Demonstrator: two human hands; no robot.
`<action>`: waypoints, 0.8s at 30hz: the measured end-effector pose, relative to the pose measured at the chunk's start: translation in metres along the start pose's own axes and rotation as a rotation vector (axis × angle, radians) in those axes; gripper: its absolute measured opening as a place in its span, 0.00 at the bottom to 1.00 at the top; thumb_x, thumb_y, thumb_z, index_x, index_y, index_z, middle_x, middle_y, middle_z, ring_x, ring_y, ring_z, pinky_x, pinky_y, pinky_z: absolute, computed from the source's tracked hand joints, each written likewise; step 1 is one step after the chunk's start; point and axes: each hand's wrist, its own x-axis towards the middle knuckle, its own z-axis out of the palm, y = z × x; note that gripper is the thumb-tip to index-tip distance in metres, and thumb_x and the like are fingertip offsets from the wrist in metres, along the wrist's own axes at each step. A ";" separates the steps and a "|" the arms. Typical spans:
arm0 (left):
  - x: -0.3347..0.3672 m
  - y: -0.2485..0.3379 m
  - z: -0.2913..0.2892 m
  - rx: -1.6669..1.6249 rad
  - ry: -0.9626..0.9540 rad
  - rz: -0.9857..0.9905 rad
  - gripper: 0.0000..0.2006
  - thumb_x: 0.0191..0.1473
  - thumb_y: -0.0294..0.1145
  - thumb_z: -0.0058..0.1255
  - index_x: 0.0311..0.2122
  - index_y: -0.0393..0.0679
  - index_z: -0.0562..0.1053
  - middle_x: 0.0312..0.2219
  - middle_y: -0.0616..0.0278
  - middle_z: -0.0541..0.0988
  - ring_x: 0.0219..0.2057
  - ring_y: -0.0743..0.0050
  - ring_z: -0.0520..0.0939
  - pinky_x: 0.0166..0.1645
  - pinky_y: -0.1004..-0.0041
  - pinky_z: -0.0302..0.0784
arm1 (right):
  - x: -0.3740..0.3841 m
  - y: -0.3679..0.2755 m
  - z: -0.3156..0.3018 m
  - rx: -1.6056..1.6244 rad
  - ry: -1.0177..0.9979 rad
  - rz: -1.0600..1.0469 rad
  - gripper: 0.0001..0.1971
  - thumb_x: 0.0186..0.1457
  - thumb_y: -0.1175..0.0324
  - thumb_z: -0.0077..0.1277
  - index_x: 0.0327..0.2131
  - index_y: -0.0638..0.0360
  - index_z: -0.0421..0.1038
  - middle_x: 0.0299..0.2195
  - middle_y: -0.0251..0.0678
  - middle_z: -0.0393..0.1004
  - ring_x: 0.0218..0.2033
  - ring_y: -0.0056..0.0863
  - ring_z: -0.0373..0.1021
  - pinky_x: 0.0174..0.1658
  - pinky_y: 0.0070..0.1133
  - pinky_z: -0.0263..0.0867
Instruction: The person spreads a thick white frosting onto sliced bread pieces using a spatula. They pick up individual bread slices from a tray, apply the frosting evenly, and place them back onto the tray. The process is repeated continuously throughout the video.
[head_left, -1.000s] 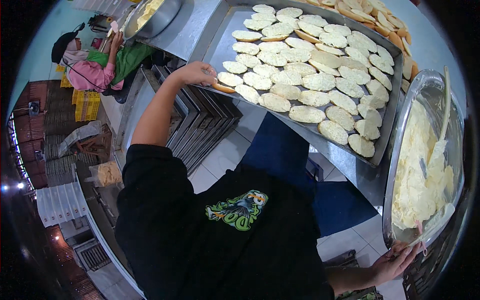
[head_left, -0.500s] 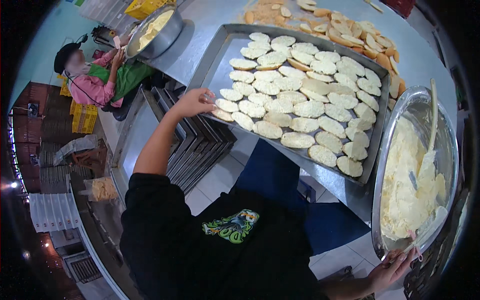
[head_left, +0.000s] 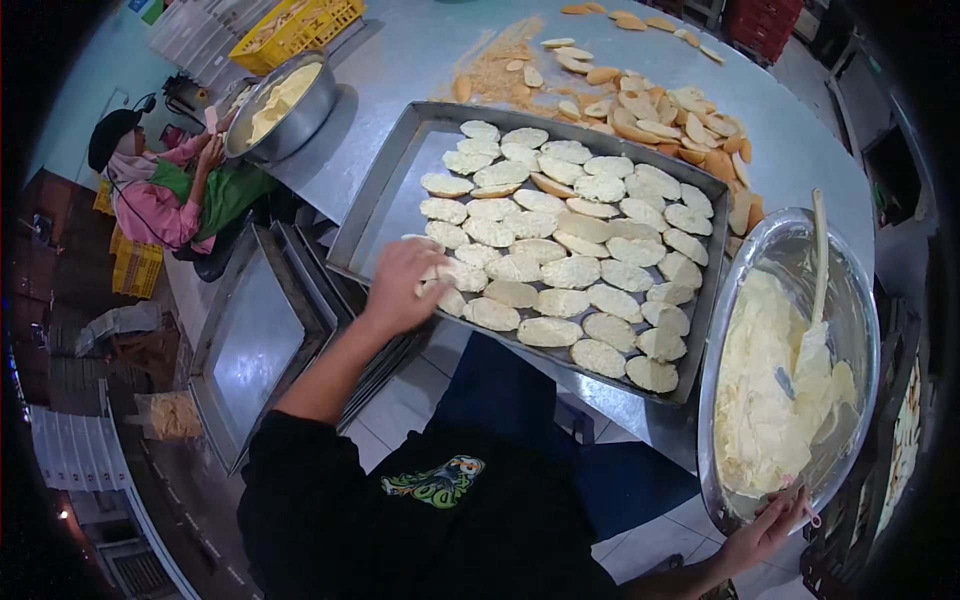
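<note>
A large metal tray holds rows of oval bread slices coated with pale cream. My left hand is over the tray's near left edge, its bent fingers and thumb around one coated slice; the hand hides part of that slice and its neighbours. My right hand is at the near rim of an oval metal basin, fingers closed on a spatula by its pink-ended handle. Pale cream fills much of the basin. A long-handled scraper leans inside it.
Uncoated bread slices are heaped behind the tray, beside scattered crumbs. A round metal bowl of cream stands at the far left, near a co-worker. Stacked trays stand left below the table. A yellow crate is behind the bowl.
My view has shifted, so tray and basin appear lower and further left. My left hand has moved further in over the slices at the near left. My right hand stays at the basin's rim.
</note>
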 end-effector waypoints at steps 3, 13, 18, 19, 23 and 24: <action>0.013 0.039 0.018 -0.066 -0.027 0.124 0.13 0.38 0.36 0.54 0.32 0.44 0.71 0.38 0.58 0.70 0.43 0.56 0.68 0.49 0.60 0.59 | 0.001 -0.001 0.004 -0.009 0.002 0.011 0.18 0.56 0.70 0.36 0.51 0.63 0.57 0.29 0.31 0.62 0.27 0.16 0.55 0.29 0.12 0.51; 0.017 0.114 0.048 -0.196 -0.191 0.355 0.09 0.38 0.40 0.56 0.25 0.49 0.72 0.39 0.60 0.68 0.48 0.59 0.63 0.55 0.53 0.51 | -0.004 0.002 -0.010 0.007 0.039 -0.038 0.19 0.56 0.70 0.36 0.51 0.62 0.57 0.29 0.31 0.64 0.27 0.15 0.56 0.30 0.12 0.53; 0.002 0.118 0.058 -0.202 -0.161 0.343 0.09 0.37 0.38 0.56 0.26 0.49 0.72 0.39 0.62 0.68 0.47 0.61 0.64 0.56 0.54 0.50 | -0.008 0.002 -0.012 0.000 0.014 -0.024 0.19 0.56 0.70 0.37 0.51 0.61 0.57 0.29 0.31 0.64 0.28 0.15 0.58 0.30 0.11 0.53; 0.002 0.119 0.058 -0.203 -0.143 0.332 0.09 0.38 0.38 0.55 0.26 0.49 0.72 0.38 0.62 0.68 0.47 0.62 0.64 0.56 0.54 0.49 | -0.009 -0.003 -0.010 0.001 0.016 -0.033 0.19 0.56 0.70 0.37 0.51 0.62 0.57 0.29 0.31 0.64 0.28 0.14 0.58 0.30 0.11 0.53; -0.007 0.115 0.062 -0.163 -0.120 0.444 0.09 0.37 0.37 0.56 0.26 0.50 0.72 0.38 0.63 0.68 0.47 0.62 0.64 0.56 0.53 0.50 | -0.014 -0.006 -0.012 0.006 0.027 -0.035 0.19 0.56 0.70 0.36 0.51 0.61 0.56 0.29 0.30 0.64 0.28 0.14 0.57 0.30 0.11 0.53; -0.010 0.113 0.062 -0.162 -0.117 0.466 0.09 0.36 0.38 0.57 0.26 0.50 0.73 0.38 0.63 0.68 0.47 0.61 0.64 0.56 0.52 0.50 | -0.014 -0.004 -0.014 0.021 0.022 -0.012 0.18 0.56 0.71 0.36 0.51 0.61 0.57 0.29 0.31 0.65 0.29 0.15 0.58 0.30 0.12 0.54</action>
